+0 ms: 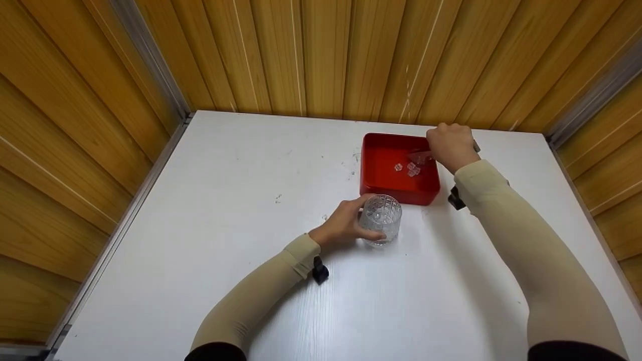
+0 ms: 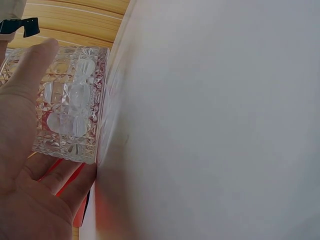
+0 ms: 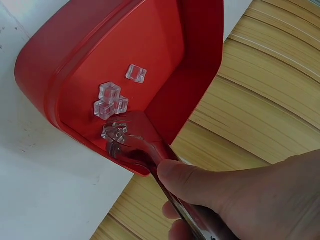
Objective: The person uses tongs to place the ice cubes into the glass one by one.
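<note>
My left hand (image 1: 346, 223) grips a clear cut-glass tumbler (image 1: 383, 215) that stands upright on the white table, thumb on one side and fingers on the other. The tumbler's patterned wall (image 2: 70, 100) fills the space between thumb and fingers in the left wrist view. Over the far right corner of a red tray (image 1: 398, 195), my right hand (image 1: 451, 145) holds clear tongs (image 3: 150, 145) by the handle. Their toothed tips reach down into the tray at a clear ice cube (image 3: 111, 132); whether they pinch it is hard to tell. More clear cubes (image 3: 110, 93) lie close by on the tray floor.
The tray stands just beyond the tumbler on the white table (image 1: 241, 200). Wood-plank walls (image 1: 326, 60) rise along the back and sides, with grey metal posts (image 1: 155, 60) at the corners. Small dark marks dot the tabletop.
</note>
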Demonstrator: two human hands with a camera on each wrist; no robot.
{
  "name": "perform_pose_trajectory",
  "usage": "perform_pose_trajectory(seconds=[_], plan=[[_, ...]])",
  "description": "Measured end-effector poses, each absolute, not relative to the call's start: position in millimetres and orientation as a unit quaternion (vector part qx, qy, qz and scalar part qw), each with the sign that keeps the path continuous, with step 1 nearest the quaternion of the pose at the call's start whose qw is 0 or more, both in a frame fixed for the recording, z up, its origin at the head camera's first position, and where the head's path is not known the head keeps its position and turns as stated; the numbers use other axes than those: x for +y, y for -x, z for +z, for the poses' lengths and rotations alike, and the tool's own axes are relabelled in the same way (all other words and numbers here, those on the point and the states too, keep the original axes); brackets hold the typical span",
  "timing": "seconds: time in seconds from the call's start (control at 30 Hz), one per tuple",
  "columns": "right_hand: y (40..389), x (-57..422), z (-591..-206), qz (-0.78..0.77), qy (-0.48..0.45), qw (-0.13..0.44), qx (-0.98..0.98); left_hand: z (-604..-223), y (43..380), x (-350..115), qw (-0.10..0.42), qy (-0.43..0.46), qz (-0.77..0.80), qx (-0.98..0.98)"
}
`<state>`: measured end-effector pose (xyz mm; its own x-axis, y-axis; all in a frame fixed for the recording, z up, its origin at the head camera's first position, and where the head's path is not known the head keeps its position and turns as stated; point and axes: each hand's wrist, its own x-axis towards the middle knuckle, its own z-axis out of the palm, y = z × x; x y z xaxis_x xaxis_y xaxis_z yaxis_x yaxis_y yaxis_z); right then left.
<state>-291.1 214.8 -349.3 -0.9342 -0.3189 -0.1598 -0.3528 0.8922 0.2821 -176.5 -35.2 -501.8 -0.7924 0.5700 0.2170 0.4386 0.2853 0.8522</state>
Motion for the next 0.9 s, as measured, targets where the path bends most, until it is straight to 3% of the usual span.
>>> perform_pose_trajectory(seconds=[0.57, 0.9], plan=[[288.1, 226.9, -346.3, 0.149, 0.195, 0.042, 0.968, -502.4, 177.3, -35.6, 0.073, -0.307, 0.505, 0.803], [280.6, 244.0, -344.3, 0.061, 0.199, 0.035, 0.978, -502.4, 177.4, -34.6, 0.074, -0.309, 0.505, 0.802]])
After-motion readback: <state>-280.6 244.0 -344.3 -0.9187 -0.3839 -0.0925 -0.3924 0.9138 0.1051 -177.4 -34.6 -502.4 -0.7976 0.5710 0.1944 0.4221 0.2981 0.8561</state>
